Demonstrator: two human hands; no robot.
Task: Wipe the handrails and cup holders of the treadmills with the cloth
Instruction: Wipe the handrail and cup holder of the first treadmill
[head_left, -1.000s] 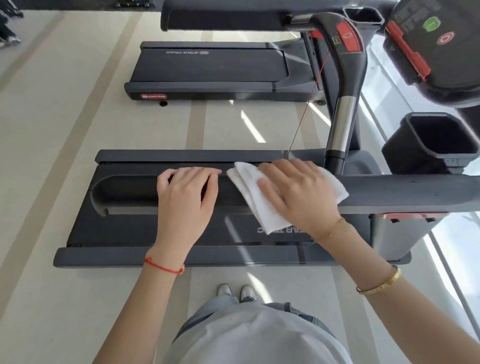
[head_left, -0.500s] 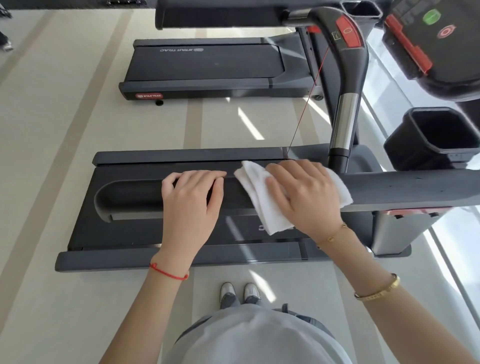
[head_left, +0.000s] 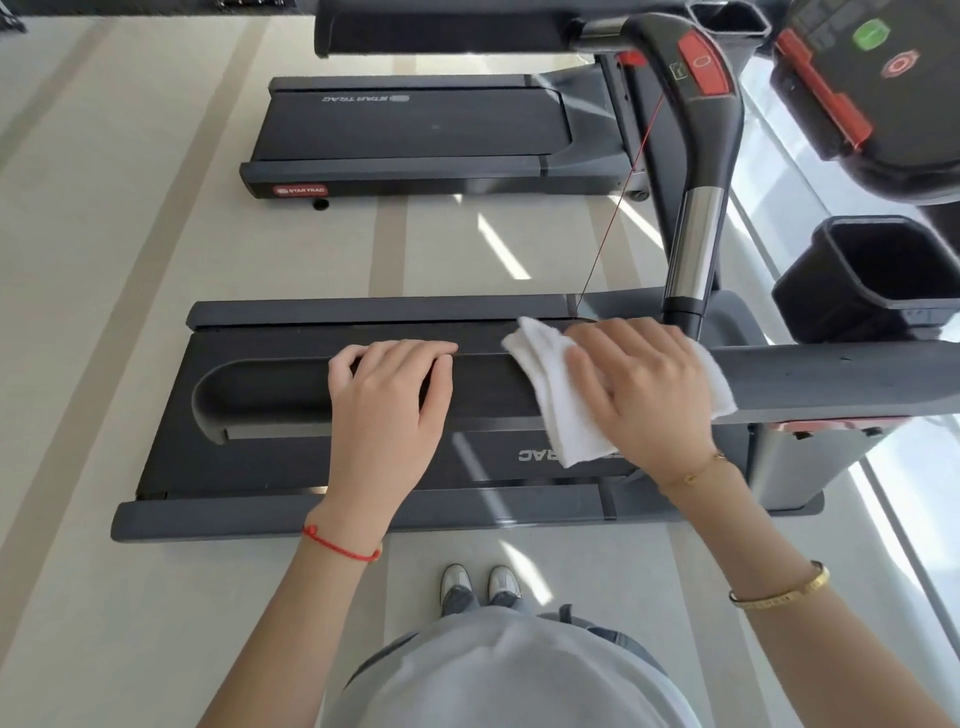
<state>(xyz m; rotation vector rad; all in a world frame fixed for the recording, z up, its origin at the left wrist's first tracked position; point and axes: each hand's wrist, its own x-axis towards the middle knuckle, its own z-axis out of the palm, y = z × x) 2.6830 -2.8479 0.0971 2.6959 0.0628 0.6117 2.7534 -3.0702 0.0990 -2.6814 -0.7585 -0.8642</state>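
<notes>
Right hand (head_left: 649, 395) presses cloth (head_left: 558, 405) flat on handrail (head_left: 831, 382); left hand (head_left: 387, 400) grips it.

Both arms are bare to above the elbow. The left wrist wears a thin red string bracelet (head_left: 340, 544). The right wrist wears a fine gold chain (head_left: 696, 472), and a broader gold bangle (head_left: 779, 592) sits further up that forearm. A pale grey top (head_left: 511, 675), blue-grey trousers (head_left: 457, 603) and grey-white shoes (head_left: 480, 582) complete the clothing.
</notes>
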